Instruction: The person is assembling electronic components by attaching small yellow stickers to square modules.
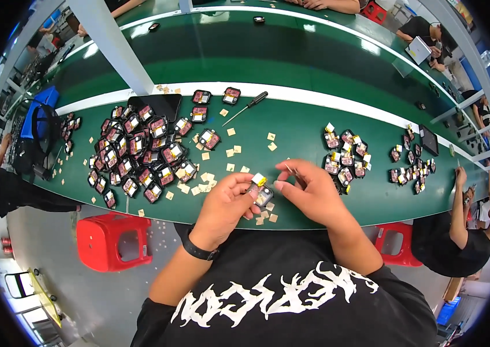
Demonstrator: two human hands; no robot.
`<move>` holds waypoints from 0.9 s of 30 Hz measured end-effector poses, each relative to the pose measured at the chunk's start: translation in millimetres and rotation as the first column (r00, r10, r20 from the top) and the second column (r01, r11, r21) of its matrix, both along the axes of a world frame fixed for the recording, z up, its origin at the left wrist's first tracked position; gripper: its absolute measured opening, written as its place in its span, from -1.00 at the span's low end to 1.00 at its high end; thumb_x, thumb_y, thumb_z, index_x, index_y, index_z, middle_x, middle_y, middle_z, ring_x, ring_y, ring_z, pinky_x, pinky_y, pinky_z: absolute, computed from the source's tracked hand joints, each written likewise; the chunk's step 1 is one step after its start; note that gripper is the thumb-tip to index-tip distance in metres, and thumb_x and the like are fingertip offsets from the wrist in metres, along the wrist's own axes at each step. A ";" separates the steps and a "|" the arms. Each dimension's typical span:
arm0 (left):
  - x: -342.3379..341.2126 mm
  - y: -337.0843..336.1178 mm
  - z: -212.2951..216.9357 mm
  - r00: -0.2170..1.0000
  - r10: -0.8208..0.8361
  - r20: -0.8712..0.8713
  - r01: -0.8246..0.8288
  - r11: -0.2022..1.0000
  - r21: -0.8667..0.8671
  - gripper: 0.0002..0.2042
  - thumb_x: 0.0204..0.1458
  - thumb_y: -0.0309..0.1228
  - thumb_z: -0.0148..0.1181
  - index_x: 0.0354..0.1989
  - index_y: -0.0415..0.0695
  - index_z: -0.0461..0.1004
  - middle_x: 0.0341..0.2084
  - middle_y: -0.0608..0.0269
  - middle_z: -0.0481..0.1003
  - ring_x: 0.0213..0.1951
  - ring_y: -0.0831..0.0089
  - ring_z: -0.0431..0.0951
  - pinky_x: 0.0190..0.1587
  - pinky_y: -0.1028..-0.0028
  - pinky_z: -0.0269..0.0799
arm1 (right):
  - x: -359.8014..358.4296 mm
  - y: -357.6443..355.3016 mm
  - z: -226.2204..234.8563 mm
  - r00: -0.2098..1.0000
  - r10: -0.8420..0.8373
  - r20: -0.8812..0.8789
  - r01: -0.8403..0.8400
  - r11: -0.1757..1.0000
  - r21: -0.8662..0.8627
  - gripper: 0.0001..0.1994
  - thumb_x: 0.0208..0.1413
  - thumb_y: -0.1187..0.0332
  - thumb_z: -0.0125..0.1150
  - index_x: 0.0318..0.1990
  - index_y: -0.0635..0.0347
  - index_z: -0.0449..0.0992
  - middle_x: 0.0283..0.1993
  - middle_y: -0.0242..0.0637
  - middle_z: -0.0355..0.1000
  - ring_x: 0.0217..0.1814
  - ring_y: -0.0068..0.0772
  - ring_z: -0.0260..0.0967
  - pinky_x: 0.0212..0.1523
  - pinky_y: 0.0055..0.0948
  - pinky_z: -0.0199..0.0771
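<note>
My left hand [226, 207] grips a small dark electronic housing [264, 196] with rounded corners, just over the table's near edge. A white battery pack with yellow tape [259, 180] stands up from the housing's far side. My right hand [314, 194] is close by on the right, its fingers pinched together. Something thin and dark shows between those fingers, too small to make out. Pale square pads [204, 184] are scattered beside and under my left hand. A big heap of open housings with red boards [138, 144] lies to the left.
A smaller group of housings with yellow-taped batteries [346, 153] sits to the right, another [415, 168] beyond it. A screwdriver [246, 107] and a black tray [158, 106] lie toward the back. Red stools [97, 243] stand below the green table [297, 124]. Co-workers sit on both sides.
</note>
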State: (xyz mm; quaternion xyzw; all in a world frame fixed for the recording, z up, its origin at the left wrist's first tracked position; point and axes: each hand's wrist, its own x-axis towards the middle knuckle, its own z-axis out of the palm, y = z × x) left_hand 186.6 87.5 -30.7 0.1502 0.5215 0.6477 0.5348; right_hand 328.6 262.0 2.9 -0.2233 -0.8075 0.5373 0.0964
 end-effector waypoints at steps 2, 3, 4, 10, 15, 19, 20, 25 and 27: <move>3.8 -0.5 0.7 0.998 0.055 0.015 -0.055 0.999 0.003 -0.65 0.28 -0.58 0.15 0.22 -0.28 0.34 -0.10 0.19 0.56 -0.33 0.51 0.63 -0.35 0.62 0.51 | 7.2 -4.0 -10.0 0.995 -0.098 -0.024 0.094 0.985 -0.143 -0.66 0.24 0.40 0.35 0.13 0.29 0.53 -0.18 -0.40 0.51 -0.41 -0.71 0.23 -0.40 -0.60 0.27; 5.0 -1.6 2.0 0.996 0.070 0.053 -0.071 0.997 0.018 -0.64 0.28 -0.59 0.14 0.22 -0.27 0.31 -0.09 0.17 0.55 -0.28 0.46 0.65 -0.30 0.59 0.56 | 10.9 -4.7 -16.4 0.995 -0.098 -0.031 0.093 0.985 -0.145 -0.66 0.24 0.40 0.35 0.13 0.29 0.53 -0.18 -0.40 0.51 -0.41 -0.71 0.23 -0.40 -0.60 0.27; 5.7 -1.7 3.4 0.992 0.084 0.093 -0.087 0.996 0.031 -0.63 0.27 -0.61 0.14 0.22 -0.27 0.28 -0.08 0.15 0.54 -0.23 0.42 0.68 -0.25 0.55 0.62 | 14.3 -5.1 -23.0 0.987 -0.139 -0.080 0.111 0.953 -0.283 -0.66 0.28 0.39 0.30 0.16 0.30 0.51 -0.19 -0.42 0.51 -0.39 -0.75 0.23 -0.40 -0.63 0.27; 8.4 7.1 9.1 0.987 0.155 0.027 -0.156 0.988 0.008 -0.72 0.29 -0.61 0.09 0.14 -0.25 0.27 -0.06 0.08 0.52 -0.03 0.22 0.69 0.02 0.40 0.69 | 27.3 -9.9 -21.2 0.969 -0.245 0.012 0.215 0.823 -0.526 -0.76 0.39 0.24 0.20 -0.09 0.28 0.56 -0.39 -0.53 0.44 -0.42 -0.75 0.21 -0.41 -0.58 0.24; 15.2 10.7 -4.2 0.968 0.235 -0.087 -0.230 0.971 0.062 -0.74 0.31 -0.64 0.04 0.14 -0.27 0.28 -0.07 0.07 0.53 0.00 0.17 0.68 0.06 0.37 0.68 | 26.2 -15.5 -21.0 0.992 -0.110 0.064 0.119 0.978 -0.171 -0.56 0.40 0.17 0.20 -0.53 0.23 0.45 -0.59 -0.57 0.23 -0.52 -0.75 0.06 -0.53 -0.51 0.11; 18.6 12.7 -1.6 0.959 0.248 -0.136 -0.249 0.968 0.013 -0.72 0.31 -0.70 -0.04 0.17 -0.32 0.29 -0.04 0.10 0.50 0.01 0.17 0.67 0.05 0.37 0.66 | 17.6 -20.2 -20.7 0.996 -0.023 0.084 0.041 0.975 -0.219 -0.70 0.42 0.23 0.15 -0.31 0.27 0.45 -0.56 -0.46 0.38 -0.52 -0.69 0.22 -0.49 -0.49 0.25; 19.1 12.3 -3.3 0.960 0.246 -0.133 -0.246 0.969 0.012 -0.72 0.31 -0.70 -0.04 0.17 -0.32 0.29 -0.04 0.10 0.50 0.01 0.17 0.67 0.05 0.37 0.66 | 16.1 -23.0 -20.7 0.996 -0.026 0.087 0.045 0.975 -0.219 -0.70 0.42 0.23 0.15 -0.31 0.27 0.45 -0.56 -0.46 0.38 -0.52 -0.69 0.22 -0.49 -0.49 0.25; 21.2 8.2 -6.2 0.953 0.244 -0.179 -0.238 0.970 0.052 -0.72 0.32 -0.67 0.00 0.18 -0.39 0.36 -0.05 0.08 0.54 -0.04 0.28 0.68 0.02 0.43 0.65 | 10.9 -30.5 -15.4 0.999 0.020 0.028 -0.017 0.994 -0.110 -0.82 0.33 0.43 0.07 -0.01 0.29 0.32 -0.36 -0.02 0.59 -0.36 0.04 0.58 -0.31 -0.09 0.51; 22.8 7.4 -8.6 0.949 0.245 -0.200 -0.238 0.969 0.060 -0.71 0.32 -0.65 0.02 0.19 -0.39 0.37 -0.07 0.10 0.54 -0.07 0.31 0.68 0.01 0.44 0.66 | 5.9 -33.0 -12.1 0.999 0.017 0.048 -0.012 0.993 -0.114 -0.84 0.31 0.46 0.08 -0.03 0.30 0.32 -0.36 -0.01 0.59 -0.35 0.06 0.58 -0.31 -0.07 0.51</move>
